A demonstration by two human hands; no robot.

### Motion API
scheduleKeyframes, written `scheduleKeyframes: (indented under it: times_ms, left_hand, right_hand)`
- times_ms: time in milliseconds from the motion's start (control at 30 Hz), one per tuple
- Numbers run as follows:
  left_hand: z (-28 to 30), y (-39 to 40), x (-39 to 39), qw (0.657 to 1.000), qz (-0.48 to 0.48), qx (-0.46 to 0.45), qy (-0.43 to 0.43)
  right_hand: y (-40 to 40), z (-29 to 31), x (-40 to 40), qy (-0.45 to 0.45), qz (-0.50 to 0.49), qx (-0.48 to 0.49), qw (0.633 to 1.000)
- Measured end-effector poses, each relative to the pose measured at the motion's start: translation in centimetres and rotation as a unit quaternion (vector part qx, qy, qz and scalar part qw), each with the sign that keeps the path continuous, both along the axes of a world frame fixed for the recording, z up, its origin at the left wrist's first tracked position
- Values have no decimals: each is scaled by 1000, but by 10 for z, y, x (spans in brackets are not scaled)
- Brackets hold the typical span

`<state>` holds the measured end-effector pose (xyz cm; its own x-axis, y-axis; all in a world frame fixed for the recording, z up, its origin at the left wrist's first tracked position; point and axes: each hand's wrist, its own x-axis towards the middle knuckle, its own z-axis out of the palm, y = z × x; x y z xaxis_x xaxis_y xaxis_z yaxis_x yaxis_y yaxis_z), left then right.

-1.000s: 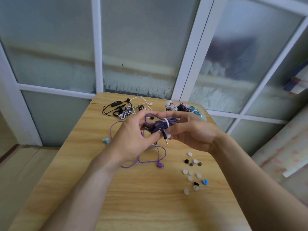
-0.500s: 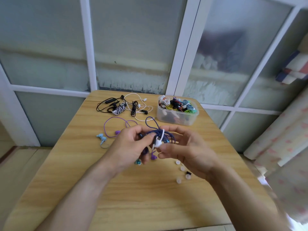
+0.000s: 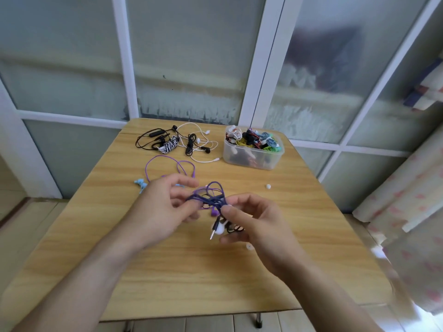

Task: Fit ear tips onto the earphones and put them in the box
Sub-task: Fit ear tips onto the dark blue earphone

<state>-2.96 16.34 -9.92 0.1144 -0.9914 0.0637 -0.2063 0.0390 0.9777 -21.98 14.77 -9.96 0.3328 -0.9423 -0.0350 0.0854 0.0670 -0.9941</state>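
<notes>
At the centre of the head view, above the wooden tabletop (image 3: 191, 271), a coiled dark purple earphone cable (image 3: 211, 197) is held between both hands. The left hand (image 3: 158, 212) has its fingers (image 3: 182, 182) curled, pinching the coil from the 9 o'clock side; the right hand (image 3: 259, 226) has its fingers (image 3: 236, 200) curled round the bundle, with a white tie (image 3: 219, 230) and the jack plug (image 3: 214, 227) hanging just below. The step in hand is judged to be bundling this finished pair; next, the tie would need securing and the bundle carrying toward 1 o'clock. At 1 o'clock stands the clear plastic box (image 3: 251, 159), already holding many coiled earphones of mixed colours. Loose ear tips (image 3: 268, 186) lie near the hands, and unfinished earphones (image 3: 177, 142) lie at 11 o'clock.
</notes>
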Motion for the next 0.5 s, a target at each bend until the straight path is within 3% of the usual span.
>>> scheduleKeyframes:
  times_ms: [67, 200, 300, 400, 500]
  left_hand:
    - [-3, 1, 3, 996, -17, 15, -84]
    - [-4, 3, 4, 993, -45, 39, -100]
    - [-2, 3, 1, 995, -14, 80, 60]
    - [1, -1, -4, 948, 23, 135, 286]
    - [1, -4, -7, 905, 37, 145, 398]
  right_hand:
    - [-1, 2, -3, -17, -13, 5, 1000]
    - [-3, 9, -8, -64, -11, 58, 996]
    - [-5, 10, -9, -84, 11, 105, 991]
    - [-6, 7, -11, -89, 35, 105, 990]
    - [-7, -1, -12, -63, 58, 36, 996]
